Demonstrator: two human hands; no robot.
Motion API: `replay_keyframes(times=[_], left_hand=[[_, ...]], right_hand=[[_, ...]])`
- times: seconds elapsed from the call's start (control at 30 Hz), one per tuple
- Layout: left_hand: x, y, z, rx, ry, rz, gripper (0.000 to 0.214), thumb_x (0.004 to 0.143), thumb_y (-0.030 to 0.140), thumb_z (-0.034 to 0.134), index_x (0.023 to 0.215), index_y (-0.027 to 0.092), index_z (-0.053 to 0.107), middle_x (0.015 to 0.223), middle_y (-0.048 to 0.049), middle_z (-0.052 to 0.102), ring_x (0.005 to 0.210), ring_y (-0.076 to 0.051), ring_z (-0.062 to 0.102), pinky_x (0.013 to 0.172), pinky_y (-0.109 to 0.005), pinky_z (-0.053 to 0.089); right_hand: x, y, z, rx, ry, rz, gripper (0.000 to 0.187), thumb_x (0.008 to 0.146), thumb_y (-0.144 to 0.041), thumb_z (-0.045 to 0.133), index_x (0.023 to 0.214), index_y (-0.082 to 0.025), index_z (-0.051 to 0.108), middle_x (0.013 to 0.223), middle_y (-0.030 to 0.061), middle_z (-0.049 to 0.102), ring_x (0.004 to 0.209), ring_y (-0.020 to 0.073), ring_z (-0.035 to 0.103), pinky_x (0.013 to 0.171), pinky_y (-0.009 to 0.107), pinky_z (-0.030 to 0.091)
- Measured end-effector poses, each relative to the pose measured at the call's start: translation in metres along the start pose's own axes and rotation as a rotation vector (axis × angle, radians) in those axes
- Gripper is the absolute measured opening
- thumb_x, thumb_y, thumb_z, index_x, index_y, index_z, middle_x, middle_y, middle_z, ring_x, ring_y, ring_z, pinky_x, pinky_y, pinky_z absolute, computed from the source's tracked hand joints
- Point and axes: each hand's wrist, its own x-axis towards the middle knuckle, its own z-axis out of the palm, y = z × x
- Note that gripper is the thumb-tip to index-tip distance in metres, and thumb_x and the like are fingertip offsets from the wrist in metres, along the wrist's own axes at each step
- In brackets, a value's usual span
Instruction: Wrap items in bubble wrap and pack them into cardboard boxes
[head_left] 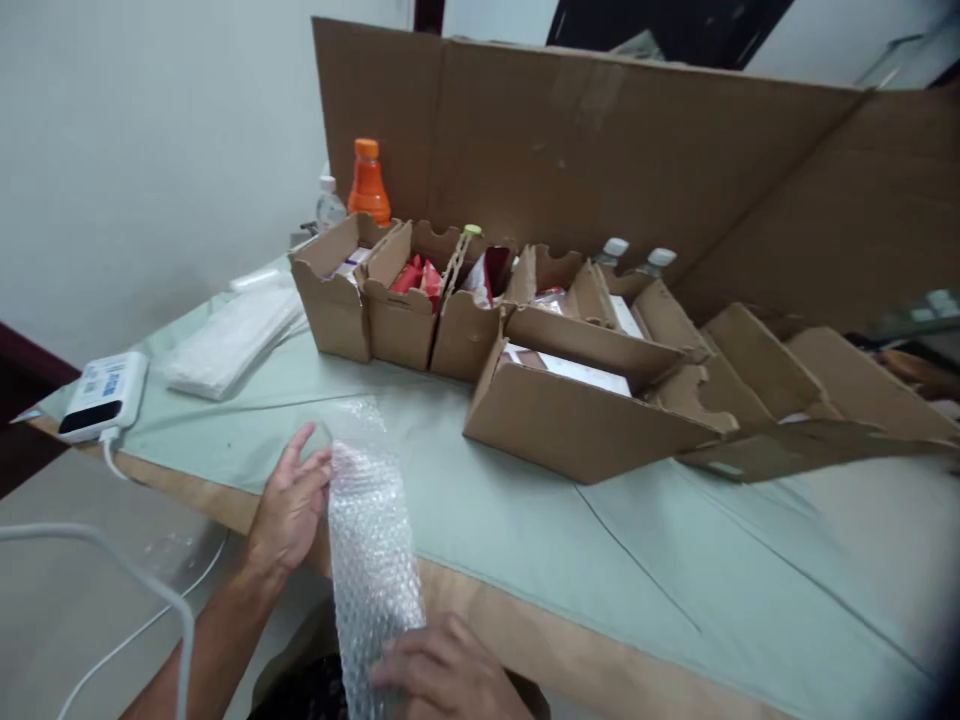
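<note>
The right hand [450, 670] holds the lower part of a long, clear strip of bubble wrap [375, 560], which runs from the desk [450, 480] out past its near edge. The left hand [291, 505], fingers partly spread, touches the strip's upper left edge; whether it pinches is unclear. Leftward, a white plastic device with a dark display [105, 398] sits at the desk's edge, near a stack of whitish plastic sheets [229, 335]. Beyond the strip, an open brown cardboard box [562, 430] contains a flat white carton [574, 368]. Behind, more open cardboard bins [401, 330] contain red packets [420, 278] and other goods. An orange bottle [367, 187] stands behind them, before a tall cardboard panel [637, 150].
</note>
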Motion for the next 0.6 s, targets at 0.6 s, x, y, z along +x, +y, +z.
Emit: replay_keyframes(times=[0.6], left_hand=[[0.052,-0.003,0.057,0.662,-0.326,0.258,0.081,0.067,0.021,0.076,0.144,0.016,0.053,0.101,-0.0059,0.071,0.086,-0.019,0.063,0.081,-0.033,0.051]], right_hand=[[0.031,-0.017,-0.014,0.268,0.018,0.285,0.012,0.087,-0.013,0.059,0.094,-0.021,0.064,0.113,0.0025,0.074,0.106,0.0177,0.064,0.101,0.036,0.041]])
